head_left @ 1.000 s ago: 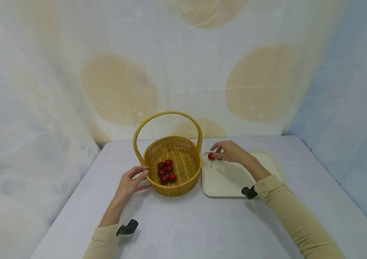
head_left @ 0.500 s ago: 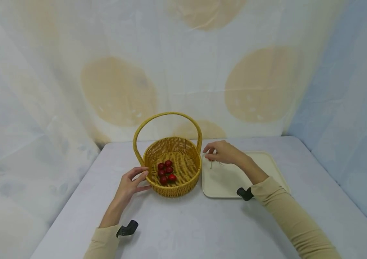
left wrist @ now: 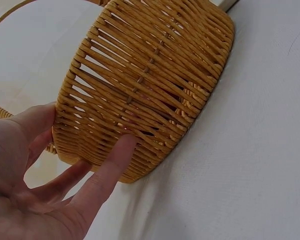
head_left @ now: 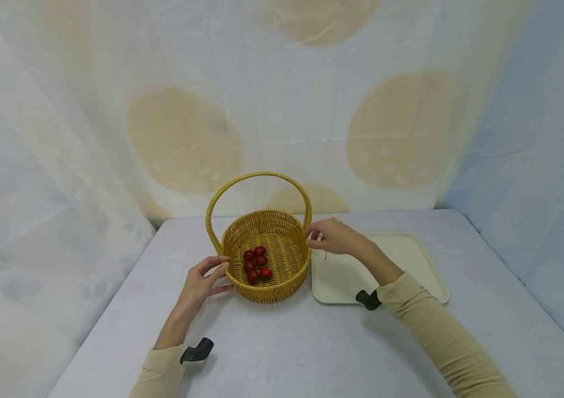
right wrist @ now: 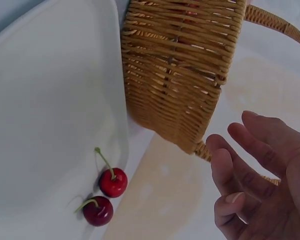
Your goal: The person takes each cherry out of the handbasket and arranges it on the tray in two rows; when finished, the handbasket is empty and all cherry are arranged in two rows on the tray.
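A yellow-brown wicker basket (head_left: pixel 282 287) with a tall hoop handle stands mid-table, several dark red cherries (head_left: pixel 252 265) lying together on its floor. My left hand (head_left: pixel 202 282) holds the basket at its left rim; in the left wrist view one finger lies along the outer wall and others reach behind the rim. My right hand (head_left: pixel 334 236) hovers at the basket's right rim, over the tray's left edge. Its fingers (right wrist: pixel 250 135) are loosely bent, with nothing seen between them. Below it two stemmed cherries, a bright red cherry (right wrist: pixel 113 182) and a darker cherry (right wrist: pixel 98 211), lie on the tray.
A cream tray (head_left: pixel 386 265) with rounded corners lies just right of the basket. The table (head_left: pixel 272 354) has a pale cloth, and a curtain (head_left: pixel 287 110) with tan circles hangs behind. Black wrist mounts (head_left: pixel 197 350) stick out from the sleeves.
My right hand has moved left from above the tray's cherries to the basket's right rim. My left hand and the basket have stayed in place.
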### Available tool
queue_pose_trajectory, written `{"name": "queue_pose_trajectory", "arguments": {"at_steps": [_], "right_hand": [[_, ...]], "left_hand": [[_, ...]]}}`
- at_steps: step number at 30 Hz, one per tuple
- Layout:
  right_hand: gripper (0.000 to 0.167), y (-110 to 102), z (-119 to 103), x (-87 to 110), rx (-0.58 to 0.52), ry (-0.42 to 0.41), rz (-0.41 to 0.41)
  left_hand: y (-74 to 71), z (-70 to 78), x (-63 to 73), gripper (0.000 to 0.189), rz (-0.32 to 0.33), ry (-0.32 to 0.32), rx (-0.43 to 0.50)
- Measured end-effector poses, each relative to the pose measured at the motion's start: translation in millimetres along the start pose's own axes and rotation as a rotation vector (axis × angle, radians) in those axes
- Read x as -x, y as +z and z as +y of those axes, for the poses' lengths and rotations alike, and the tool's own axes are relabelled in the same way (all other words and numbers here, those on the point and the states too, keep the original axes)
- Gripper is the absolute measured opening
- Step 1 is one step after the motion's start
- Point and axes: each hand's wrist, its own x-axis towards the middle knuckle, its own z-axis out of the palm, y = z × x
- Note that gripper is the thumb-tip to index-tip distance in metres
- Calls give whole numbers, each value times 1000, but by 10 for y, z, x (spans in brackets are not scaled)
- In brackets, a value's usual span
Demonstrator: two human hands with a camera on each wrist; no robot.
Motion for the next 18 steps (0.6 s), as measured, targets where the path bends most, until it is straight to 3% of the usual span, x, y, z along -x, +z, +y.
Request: {"name": "queue_pose_trajectory", "arguments": {"at_steps": [18], "right_hand": [[24, 226, -176, -233, 18, -16, -37]], "left_hand": [[13, 11, 19, 58, 3, 0, -5]]}}
